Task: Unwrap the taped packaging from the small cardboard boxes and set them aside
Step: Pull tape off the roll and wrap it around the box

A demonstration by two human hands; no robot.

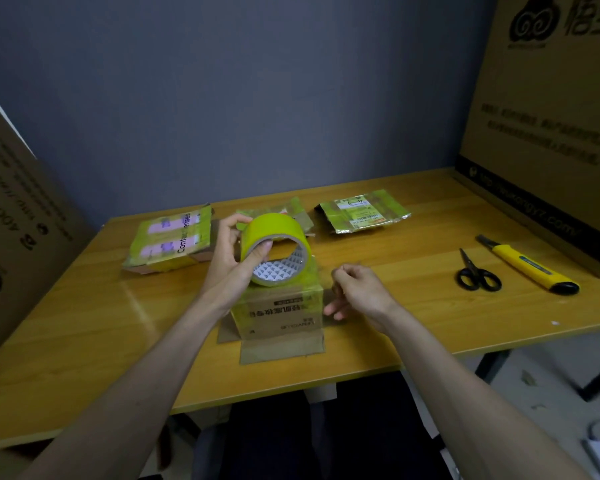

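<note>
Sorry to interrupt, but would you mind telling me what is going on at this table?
A person's left hand holds a roll of yellow tape above a small cardboard box at the table's near edge. The right hand hovers beside the box, fingers curled. Three taped packages lie behind; scissors and a yellow utility knife lie untouched.

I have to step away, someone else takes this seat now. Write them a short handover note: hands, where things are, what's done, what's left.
Left hand grips the roll of yellow tape, held over the small box at the table's near edge.
Right hand is beside that box, fingers curled; whether it pinches a clear tape end is hard to tell.
The small box is still taped, flaps spread.
Behind: three packages still in tape, left, middle, right.
Scissors and yellow knife lie unused at right.
Left: unwrap all, set aside.
</note>
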